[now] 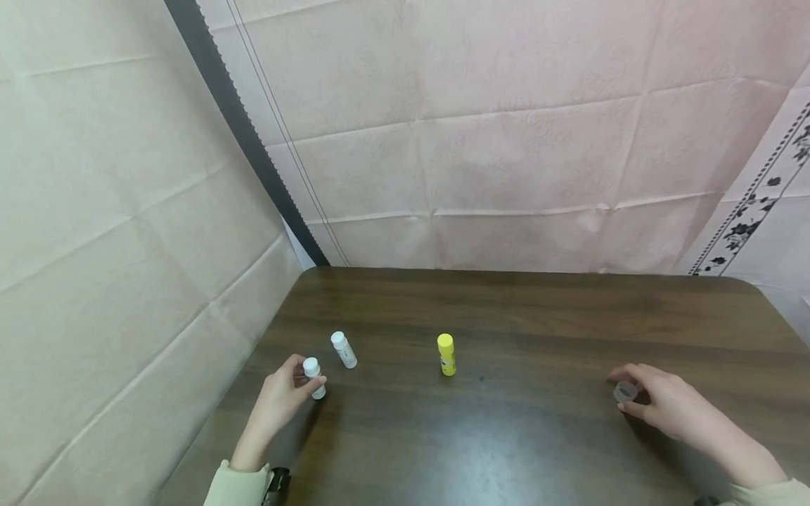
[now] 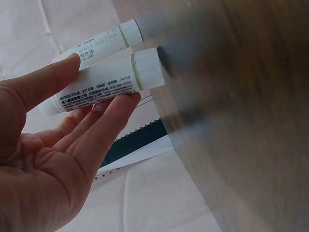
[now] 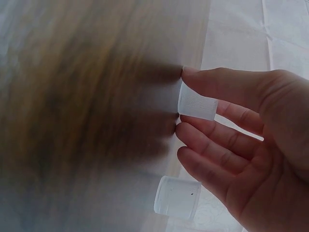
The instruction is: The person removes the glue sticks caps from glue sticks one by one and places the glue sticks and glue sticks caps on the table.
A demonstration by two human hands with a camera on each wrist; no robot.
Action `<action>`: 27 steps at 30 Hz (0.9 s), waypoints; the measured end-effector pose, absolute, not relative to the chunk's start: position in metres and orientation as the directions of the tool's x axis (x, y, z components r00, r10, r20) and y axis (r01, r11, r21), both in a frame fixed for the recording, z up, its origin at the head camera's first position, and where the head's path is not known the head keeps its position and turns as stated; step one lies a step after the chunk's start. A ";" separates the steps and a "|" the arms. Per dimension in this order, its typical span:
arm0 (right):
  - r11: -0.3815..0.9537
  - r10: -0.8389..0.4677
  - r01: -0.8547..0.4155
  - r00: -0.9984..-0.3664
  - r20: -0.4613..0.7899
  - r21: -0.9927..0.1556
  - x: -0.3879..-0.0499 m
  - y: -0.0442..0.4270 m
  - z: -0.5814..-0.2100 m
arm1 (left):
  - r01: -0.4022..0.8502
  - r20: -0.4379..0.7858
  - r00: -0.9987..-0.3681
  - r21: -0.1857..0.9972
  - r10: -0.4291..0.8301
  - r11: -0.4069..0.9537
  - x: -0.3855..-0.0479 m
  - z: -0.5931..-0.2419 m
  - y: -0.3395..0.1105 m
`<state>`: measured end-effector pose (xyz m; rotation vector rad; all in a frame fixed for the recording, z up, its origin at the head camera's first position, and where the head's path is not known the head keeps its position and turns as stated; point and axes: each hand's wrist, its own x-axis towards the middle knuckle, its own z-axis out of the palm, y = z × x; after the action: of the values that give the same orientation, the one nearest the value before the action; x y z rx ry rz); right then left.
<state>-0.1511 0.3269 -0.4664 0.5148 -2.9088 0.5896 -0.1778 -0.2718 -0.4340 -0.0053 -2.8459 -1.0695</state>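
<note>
The near white glue stick (image 2: pixel 110 79) stands upright between the thumb and fingers of the left hand (image 1: pixel 281 395), and the clear ribbed cap (image 3: pixel 197 105) sits on the table (image 1: pixel 538 309) between the thumb and fingers of the right hand (image 1: pixel 667 400). A second white glue stick (image 1: pixel 344 350) is upright just beyond the first, a little to its right, close to the left fingers. A yellow glue stick (image 1: pixel 446 355) stands upright well apart from both hands, between them. In the right wrist view another clear piece (image 3: pixel 177 198) is near the fingers; the head view does not make it out. Pale cloth (image 1: pixel 519 161) hangs behind the far table edge. The left thumb and fingers are closed on the near stick's sides; the right thumb and fingers curl round the cap, pinching it, the other fingers loosely bent below it in the wrist view.
</note>
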 end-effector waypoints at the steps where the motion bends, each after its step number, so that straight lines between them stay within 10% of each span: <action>1: 0.866 -0.305 -0.356 -0.932 0.194 -0.352 -0.151 0.327 -0.467 | 0.039 0.096 -0.995 0.655 -0.032 0.754 -0.177 -0.434 -0.272; 27: 0.868 -0.307 -0.379 -0.917 0.254 -0.319 -0.151 0.327 -0.470 | 0.003 0.056 -0.998 0.635 -0.041 0.773 -0.171 -0.433 -0.278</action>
<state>-0.1515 0.3267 -0.4695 0.5284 -2.8461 0.5451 -0.1713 -0.2778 -0.4329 0.0312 -2.8948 -1.0366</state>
